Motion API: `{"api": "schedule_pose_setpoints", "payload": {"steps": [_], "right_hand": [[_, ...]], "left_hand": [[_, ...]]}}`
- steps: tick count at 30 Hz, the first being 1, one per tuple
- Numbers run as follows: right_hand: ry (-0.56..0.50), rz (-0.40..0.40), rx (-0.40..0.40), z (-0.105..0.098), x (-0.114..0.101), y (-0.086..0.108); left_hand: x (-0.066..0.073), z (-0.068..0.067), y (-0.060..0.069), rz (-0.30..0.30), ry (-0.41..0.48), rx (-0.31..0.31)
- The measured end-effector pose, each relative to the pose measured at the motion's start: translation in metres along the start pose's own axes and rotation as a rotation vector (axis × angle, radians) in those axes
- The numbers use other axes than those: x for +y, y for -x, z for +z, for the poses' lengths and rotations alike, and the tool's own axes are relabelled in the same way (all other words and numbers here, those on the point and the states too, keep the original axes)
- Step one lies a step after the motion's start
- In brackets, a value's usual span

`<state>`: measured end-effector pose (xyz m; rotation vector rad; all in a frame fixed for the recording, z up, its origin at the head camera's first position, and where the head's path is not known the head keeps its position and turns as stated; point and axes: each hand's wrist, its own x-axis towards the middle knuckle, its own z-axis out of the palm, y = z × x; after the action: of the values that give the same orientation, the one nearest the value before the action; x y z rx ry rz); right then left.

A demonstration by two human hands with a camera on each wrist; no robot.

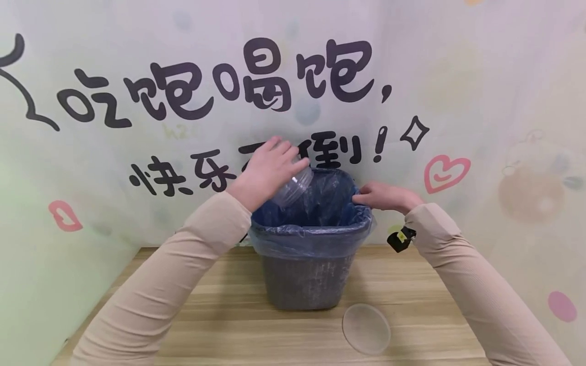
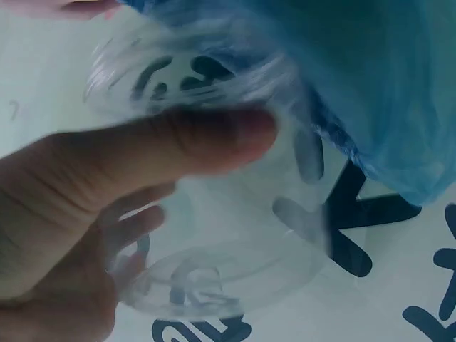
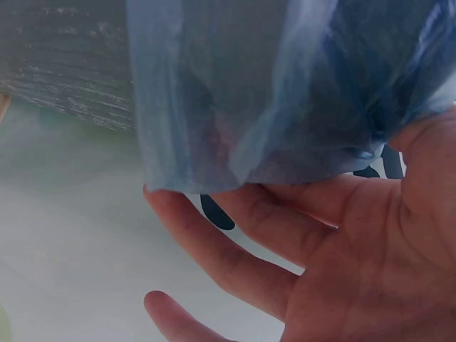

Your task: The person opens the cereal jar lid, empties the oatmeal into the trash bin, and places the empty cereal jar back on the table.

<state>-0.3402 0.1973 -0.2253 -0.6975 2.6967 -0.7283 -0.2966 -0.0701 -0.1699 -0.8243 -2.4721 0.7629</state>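
Note:
A clear plastic jar [image 1: 293,188] is tilted over the mouth of a dark bin [image 1: 306,284], its threaded opening toward the inside. My left hand [image 1: 273,170] holds the jar; in the left wrist view the thumb [image 2: 214,139] lies across its side and other fingers show behind. Nothing can be made out inside the jar. A blue plastic bag [image 1: 311,241] lines the bin and folds down over its rim. At the bin's right edge my right hand [image 1: 382,197] grips the rim, with fingers [image 3: 235,260] outside against the bag and the thumb on top.
A round translucent lid [image 1: 366,329] lies on the wooden table [image 1: 220,325] in front of the bin, to its right. Close behind stands a pale wall [image 1: 458,101] with large black lettering and pink hearts. A small black object [image 1: 400,240] shows beside the right wrist.

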Motion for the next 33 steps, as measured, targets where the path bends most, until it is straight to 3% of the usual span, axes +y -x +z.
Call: {"api": "schedule_pose_setpoints", "payload": {"steps": [4,7,12,17,25,33], "right_hand": [[0.0,0.003,0.011,-0.001,0.002,0.0],[-0.004,0.01,0.014,0.0,0.002,-0.001],[-0.009,0.021,0.012,0.001,0.001,-0.002],[-0.011,0.03,0.021,0.003,0.002,0.0],[-0.057,0.039,0.073,0.007,0.003,0.002],[-0.071,0.027,0.102,0.011,0.005,0.002]], "left_hand": [[0.001,0.004,0.0,-0.02,-0.018,0.062],[-0.004,0.005,0.003,-0.007,0.024,0.046],[-0.02,0.011,0.011,-0.046,0.24,0.001],[-0.04,0.019,0.024,-0.098,0.455,0.002],[-0.062,0.034,0.05,-0.162,0.656,0.113],[-0.072,0.065,0.082,-0.224,0.837,0.226]]}}
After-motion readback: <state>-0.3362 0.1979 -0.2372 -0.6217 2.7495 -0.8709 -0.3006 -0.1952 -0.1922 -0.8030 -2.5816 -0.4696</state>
